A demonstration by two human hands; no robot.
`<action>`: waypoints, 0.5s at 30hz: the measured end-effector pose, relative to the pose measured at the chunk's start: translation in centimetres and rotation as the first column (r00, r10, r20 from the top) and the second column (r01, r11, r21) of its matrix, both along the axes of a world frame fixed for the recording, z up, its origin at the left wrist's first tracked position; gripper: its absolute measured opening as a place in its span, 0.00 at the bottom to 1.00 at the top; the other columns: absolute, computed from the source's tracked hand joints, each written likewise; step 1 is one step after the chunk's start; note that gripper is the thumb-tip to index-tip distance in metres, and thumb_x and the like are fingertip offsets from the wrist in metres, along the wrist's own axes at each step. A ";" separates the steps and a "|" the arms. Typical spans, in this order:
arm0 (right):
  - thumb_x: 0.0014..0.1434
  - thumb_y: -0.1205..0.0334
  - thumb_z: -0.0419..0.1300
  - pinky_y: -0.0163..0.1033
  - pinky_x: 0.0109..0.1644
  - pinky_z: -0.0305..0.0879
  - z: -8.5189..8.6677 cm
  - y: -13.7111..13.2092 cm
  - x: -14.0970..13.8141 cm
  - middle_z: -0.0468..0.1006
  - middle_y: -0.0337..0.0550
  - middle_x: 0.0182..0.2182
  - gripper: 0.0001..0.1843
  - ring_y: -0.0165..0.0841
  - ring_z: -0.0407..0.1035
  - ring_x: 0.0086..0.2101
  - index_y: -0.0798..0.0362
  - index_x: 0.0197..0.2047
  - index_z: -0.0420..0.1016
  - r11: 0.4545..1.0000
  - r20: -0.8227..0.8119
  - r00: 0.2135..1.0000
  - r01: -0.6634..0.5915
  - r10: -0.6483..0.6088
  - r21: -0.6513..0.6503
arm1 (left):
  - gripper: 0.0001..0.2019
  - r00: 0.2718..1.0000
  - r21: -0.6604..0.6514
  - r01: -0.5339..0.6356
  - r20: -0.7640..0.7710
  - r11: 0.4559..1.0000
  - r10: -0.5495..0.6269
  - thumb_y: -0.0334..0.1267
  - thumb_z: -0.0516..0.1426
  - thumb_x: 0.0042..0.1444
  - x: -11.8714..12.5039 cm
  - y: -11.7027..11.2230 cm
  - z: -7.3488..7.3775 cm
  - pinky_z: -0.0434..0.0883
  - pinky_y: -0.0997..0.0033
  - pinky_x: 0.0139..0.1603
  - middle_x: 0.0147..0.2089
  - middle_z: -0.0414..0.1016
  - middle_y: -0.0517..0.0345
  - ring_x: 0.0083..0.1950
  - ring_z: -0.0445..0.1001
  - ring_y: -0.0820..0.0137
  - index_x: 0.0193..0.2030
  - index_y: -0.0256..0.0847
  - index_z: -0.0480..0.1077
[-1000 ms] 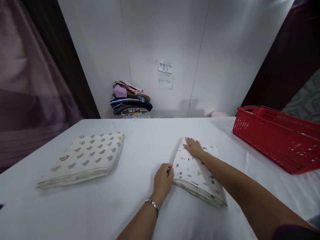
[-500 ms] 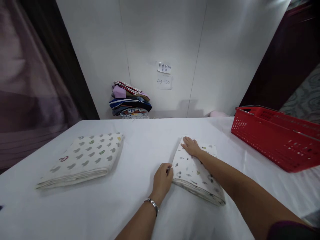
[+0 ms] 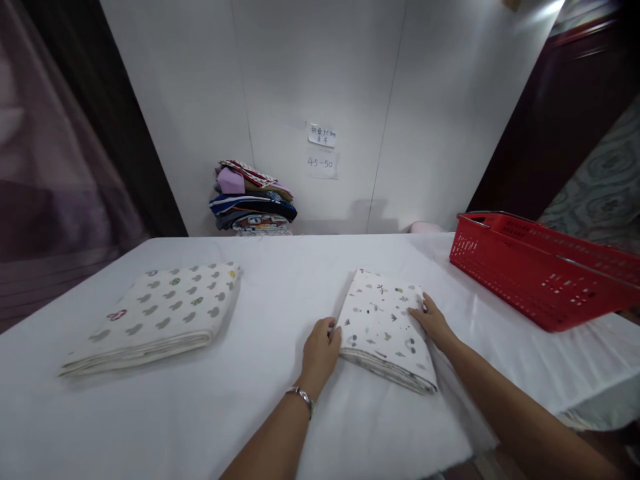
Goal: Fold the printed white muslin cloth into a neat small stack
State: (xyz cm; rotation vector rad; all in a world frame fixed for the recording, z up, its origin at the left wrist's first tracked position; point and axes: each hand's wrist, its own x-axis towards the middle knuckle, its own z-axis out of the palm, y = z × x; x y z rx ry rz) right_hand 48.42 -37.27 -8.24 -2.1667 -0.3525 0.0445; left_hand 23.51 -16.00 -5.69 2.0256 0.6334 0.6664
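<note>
A folded white cloth [image 3: 383, 327] printed with small grey, green and dark figures lies on the white-covered table in front of me. My left hand [image 3: 321, 347], with a metal band at the wrist, is closed on its left edge, thumb near the top layer. At the opposite edge my right hand [image 3: 433, 320] grips the cloth, thumb on top and fingers along the side. The layers show at the near edge. A second folded cloth [image 3: 160, 310], white with grey shapes and a few coloured ones, lies flat to the left, apart from both hands.
A red perforated plastic basket [image 3: 545, 273] stands on the table [image 3: 280, 393] at the right. Behind the far edge is a stack of folded fabrics [image 3: 253, 200]. Two paper notes [image 3: 321, 150] hang on the pale wall. A curtain [image 3: 50, 200] hangs at the left.
My right hand has moved from flat on the cloth's far part to its right edge and closed there. The cloth's top now lies squarer. My left hand keeps its hold.
</note>
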 end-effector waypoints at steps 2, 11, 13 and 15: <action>0.46 0.53 0.60 0.49 0.56 0.60 0.2 0.6 -0.1 0.64 0.52 0.57 0.44 0.45 0.62 0.54 0.51 0.65 0.51 1.000 0.003 1.000 -0.011 0.011 0.003 | 0.12 1.000 0.012 0.001 -0.012 1.000 -0.001 0.41 0.50 0.56 -0.1 0.0 0.2 0.66 0.66 0.43 0.42 0.72 0.55 0.40 0.70 0.68 0.44 0.41 0.68; 0.50 0.65 0.55 0.45 0.52 0.64 2.8 5.4 5.9 0.64 0.54 0.57 0.40 0.40 0.64 0.53 0.55 0.66 0.48 0.959 0.169 0.967 -0.145 0.189 -0.244 | 0.19 0.958 0.082 0.284 -0.059 0.955 -0.280 0.46 0.52 0.55 -0.1 -3.4 0.8 0.66 0.67 0.45 0.48 0.71 0.54 0.42 0.70 0.67 0.52 0.44 0.65; 0.50 0.65 0.55 0.47 0.54 0.62 3.2 6.2 6.7 0.67 0.53 0.55 0.36 0.42 0.64 0.53 0.56 0.63 0.55 0.934 0.162 0.964 -0.149 0.210 -0.325 | 0.21 0.931 0.106 0.365 -0.044 0.925 -0.363 0.44 0.55 0.53 -0.2 -4.0 0.8 0.66 0.67 0.46 0.51 0.70 0.54 0.43 0.70 0.67 0.54 0.46 0.64; 0.50 0.66 0.56 0.51 0.58 0.57 3.7 6.8 6.7 0.67 0.53 0.55 0.31 0.46 0.60 0.55 0.56 0.60 0.62 0.910 0.166 0.955 -0.167 0.245 -0.379 | 0.22 0.926 0.105 0.376 -0.022 0.921 -0.376 0.41 0.56 0.52 -0.4 -4.0 0.7 0.66 0.67 0.46 0.51 0.70 0.54 0.43 0.70 0.67 0.55 0.46 0.63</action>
